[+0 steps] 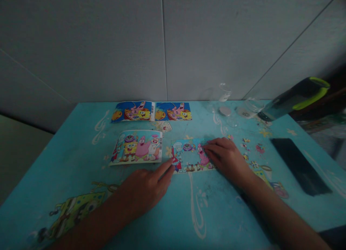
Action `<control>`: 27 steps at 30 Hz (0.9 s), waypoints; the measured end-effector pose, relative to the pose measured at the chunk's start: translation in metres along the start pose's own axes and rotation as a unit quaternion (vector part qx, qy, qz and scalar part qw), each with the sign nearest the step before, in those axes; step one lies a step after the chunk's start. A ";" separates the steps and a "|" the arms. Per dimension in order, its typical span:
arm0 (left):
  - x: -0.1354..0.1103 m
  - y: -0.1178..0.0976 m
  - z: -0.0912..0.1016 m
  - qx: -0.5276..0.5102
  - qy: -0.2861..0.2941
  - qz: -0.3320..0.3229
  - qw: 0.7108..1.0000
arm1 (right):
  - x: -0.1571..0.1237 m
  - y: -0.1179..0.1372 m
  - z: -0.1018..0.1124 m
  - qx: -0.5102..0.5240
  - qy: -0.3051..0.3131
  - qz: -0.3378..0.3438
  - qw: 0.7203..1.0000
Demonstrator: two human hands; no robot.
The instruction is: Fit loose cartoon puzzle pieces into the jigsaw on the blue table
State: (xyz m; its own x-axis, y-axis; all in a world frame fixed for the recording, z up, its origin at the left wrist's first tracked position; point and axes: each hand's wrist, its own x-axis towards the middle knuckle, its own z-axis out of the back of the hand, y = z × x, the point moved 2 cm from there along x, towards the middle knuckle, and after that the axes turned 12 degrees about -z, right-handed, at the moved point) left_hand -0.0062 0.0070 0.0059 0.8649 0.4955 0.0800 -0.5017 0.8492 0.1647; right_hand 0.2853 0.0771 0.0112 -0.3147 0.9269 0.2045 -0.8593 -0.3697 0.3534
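Observation:
A partly assembled jigsaw puzzle [193, 165] with cartoon figures lies flat on the table, with a blue gap in its middle. My left hand [147, 187] rests beside it, fingers stretched out, the tips touching its left edge. Over the puzzle's right side is my right hand [227, 158], thumb and fingers pinched at the pink figure on what looks like a puzzle piece, mostly hidden by the fingertips. To the left stands a slightly curled picture card [136, 149] showing the same figures. Loose puzzle pieces [245, 156] are scattered right of my right hand.
Behind are a second picture card [132, 111] and a finished-looking puzzle [173, 111]. Clear plastic cups [225, 91] and a round lid [225, 111] sit at the back right, near a dark bottle [293, 97] with a lime-green strap. A dark flat strip [300, 167] lies far right on the patterned tablecloth [227, 221].

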 end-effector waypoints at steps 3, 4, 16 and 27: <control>-0.001 0.000 0.000 -0.002 0.000 -0.001 1.000 | -0.002 0.003 0.000 -0.027 -0.007 0.002 1.000; -0.001 0.000 0.000 -0.005 -0.002 -0.002 1.000 | -0.003 0.004 0.000 -0.033 -0.008 0.001 0.999; 0.001 -0.001 0.001 -0.001 0.002 0.002 1.000 | -0.004 0.002 0.000 -0.022 -0.014 -0.041 0.999; -0.001 0.000 0.002 -0.005 0.010 -0.005 1.000 | -0.001 0.001 0.001 0.066 -0.016 -0.049 0.996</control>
State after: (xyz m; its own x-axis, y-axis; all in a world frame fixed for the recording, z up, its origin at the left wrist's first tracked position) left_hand -0.0066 0.0062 0.0076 0.8697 0.4902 0.0583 -0.4930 0.8561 0.1551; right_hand 0.2850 0.0758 0.0123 -0.2174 0.9570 0.1923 -0.8238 -0.2855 0.4897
